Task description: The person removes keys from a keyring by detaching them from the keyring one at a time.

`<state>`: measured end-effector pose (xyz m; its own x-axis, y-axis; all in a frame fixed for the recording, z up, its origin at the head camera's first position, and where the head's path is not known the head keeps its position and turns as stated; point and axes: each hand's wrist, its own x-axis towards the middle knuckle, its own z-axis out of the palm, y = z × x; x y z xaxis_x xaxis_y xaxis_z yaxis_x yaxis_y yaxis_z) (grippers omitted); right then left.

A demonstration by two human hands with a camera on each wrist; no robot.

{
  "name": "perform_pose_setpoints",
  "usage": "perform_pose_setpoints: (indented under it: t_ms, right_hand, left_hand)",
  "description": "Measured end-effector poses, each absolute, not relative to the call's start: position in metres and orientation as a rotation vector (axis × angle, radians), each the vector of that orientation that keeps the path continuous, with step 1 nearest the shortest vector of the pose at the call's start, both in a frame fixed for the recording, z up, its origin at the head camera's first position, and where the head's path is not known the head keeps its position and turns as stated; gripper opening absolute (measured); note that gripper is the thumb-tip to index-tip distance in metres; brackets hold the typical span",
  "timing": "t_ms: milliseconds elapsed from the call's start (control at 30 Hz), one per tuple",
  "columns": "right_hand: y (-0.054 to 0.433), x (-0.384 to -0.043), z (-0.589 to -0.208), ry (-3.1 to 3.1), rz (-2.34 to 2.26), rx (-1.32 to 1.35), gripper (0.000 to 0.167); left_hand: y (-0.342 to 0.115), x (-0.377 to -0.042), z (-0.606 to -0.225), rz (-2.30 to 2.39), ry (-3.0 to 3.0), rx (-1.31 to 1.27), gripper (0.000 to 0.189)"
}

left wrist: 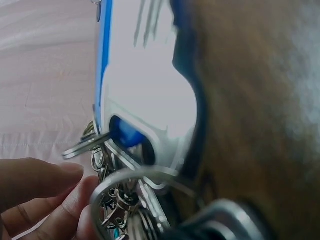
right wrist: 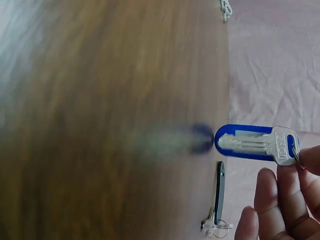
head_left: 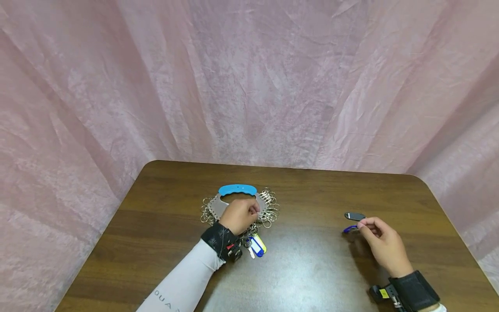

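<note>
Facing a pink curtain (head_left: pixel 249 86) well beyond the fingertips of left hand (head_left: pixel 241 214) and right hand (head_left: pixel 383 247). Working over a brown table (head_left: pixel 308 203), with a far edge past both sets of fingers, a left edge well off from the left ones, a right edge nearer the right ones. Plenty of room for sideways moves: wide, shiny wood between the two hands.

On to the grey holder (head_left: pixel 216 208), under the left fingers, with a blue handle (head_left: pixel 238 189) just beyond the knuckles and metal rings (head_left: pixel 270 202) fringing either side. Left fingers bent, only narrowly apart, right beside those rings; no telling about a grip on any one of them.

Over to the right fingers, together in a pinch! Holding a blue tag (head_left: pixel 348 229) by one end, with the rounded tip out to the left of the fingers in the head view. Just beyond those fingertips, near the blue one, a black tag (head_left: pixel 354 216) on the wood. Below the left fingers, by the wrist, a yellow tag (head_left: pixel 260 243) and a blue-edged tag (head_left: pixel 256 247), close together. Smallest now: a silver key (right wrist: pixel 245 143) along the blue tag, bow right at the pinching fingertips, with a thin ring (right wrist: pixel 298 157) through it.
</note>
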<state>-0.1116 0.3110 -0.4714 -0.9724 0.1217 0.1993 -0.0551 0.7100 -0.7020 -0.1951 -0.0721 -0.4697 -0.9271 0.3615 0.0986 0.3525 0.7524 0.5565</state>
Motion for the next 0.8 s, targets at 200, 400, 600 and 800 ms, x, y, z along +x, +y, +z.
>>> perform_pose_setpoints:
  t_ms: [200, 400, 600, 800]
  right_hand:
    - [0.317, -0.116, -0.473, -2.711, 1.111, -0.107, 0.017]
    - [0.325, -0.123, -0.475, -2.736, 1.095, -0.153, 0.020]
    - [0.331, -0.128, -0.475, -2.795, 1.031, -0.165, 0.024]
    - [0.335, -0.131, -0.473, -2.892, 0.960, -0.201, 0.029]
  left_hand:
    - [-0.072, -0.196, -0.471, 0.922, 2.924, 0.589, 0.005]
    - [-0.072, -0.196, -0.472, 0.922, 2.923, 0.587, 0.005]
    - [-0.071, -0.195, -0.470, 0.925, 2.919, 0.575, 0.003]
    - [-0.071, -0.195, -0.471, 0.936, 2.928, 0.574, 0.004]
